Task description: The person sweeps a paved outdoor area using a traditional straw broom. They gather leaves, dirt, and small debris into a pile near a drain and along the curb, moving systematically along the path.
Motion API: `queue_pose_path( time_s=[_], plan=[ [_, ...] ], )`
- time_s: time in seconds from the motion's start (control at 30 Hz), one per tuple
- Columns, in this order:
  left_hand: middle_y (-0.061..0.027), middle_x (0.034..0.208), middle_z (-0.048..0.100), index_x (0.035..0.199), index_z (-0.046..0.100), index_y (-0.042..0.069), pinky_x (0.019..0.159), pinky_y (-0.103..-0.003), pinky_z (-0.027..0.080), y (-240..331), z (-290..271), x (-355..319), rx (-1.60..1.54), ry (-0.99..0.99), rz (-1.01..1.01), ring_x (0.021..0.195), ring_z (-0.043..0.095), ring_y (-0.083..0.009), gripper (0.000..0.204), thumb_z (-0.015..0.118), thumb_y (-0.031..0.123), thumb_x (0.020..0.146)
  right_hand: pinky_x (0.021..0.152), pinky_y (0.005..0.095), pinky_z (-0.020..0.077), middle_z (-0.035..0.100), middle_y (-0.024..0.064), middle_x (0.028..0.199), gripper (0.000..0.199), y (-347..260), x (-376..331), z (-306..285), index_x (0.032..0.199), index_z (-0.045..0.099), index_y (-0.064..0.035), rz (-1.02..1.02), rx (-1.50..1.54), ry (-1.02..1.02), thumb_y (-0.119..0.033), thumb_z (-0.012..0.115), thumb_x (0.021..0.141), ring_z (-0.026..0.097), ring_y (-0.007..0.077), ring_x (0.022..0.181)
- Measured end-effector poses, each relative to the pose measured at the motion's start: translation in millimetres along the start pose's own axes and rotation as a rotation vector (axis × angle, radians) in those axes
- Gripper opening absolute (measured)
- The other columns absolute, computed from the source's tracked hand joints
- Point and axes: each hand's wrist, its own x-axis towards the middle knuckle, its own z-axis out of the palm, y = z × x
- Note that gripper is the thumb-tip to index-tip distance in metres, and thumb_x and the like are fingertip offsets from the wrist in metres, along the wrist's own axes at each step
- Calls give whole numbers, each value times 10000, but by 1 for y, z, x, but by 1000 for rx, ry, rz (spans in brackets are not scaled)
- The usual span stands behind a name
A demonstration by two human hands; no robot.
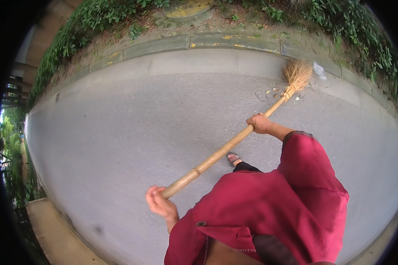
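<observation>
Fingers of left hand (161,204) wrapped round butt end of bamboo broom (234,140); right hand (259,123) clamped mid-shaft, nearer the head. Shaft's long axis runs up-right, away from body. Bristles (297,73) meet road (119,132) beside litter scrap (319,70), near kerb (216,40).

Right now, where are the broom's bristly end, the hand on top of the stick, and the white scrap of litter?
Broom head (298,73), head view, middle of the straw bristles.
Left hand (159,204), head view, back of the hand at the handle's end.
White litter (319,70), head view, centre of the scrap.
</observation>
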Motion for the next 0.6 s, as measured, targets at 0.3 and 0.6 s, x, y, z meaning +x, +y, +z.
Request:
queue_pose_path(
  time_s=[0.3, 0.6],
  plan=[
    [-68, 800, 548, 735, 555, 13, 643, -267, 442, 127, -231, -36, 767, 648, 280, 630, 520, -151, 190, 444, 150, 806, 602, 425, 430, 565, 138, 654, 76, -191, -68, -60, 704, 560, -67, -537, 155, -130, -90, 535, 636, 564, 311, 687],
    [-86, 674, 499, 727, 475, 10, 508, -348, 435, 231, -300, -110, 994, 561, 1022, 581, 508, -242, 143, 489, 120, 817, 540, 441, 390, 502, 112, 560, 112, -261, -143, 3, 627, 462, -68, -819, 531, 118, -33, 558, 582, 532, 331, 607]
  ],
)
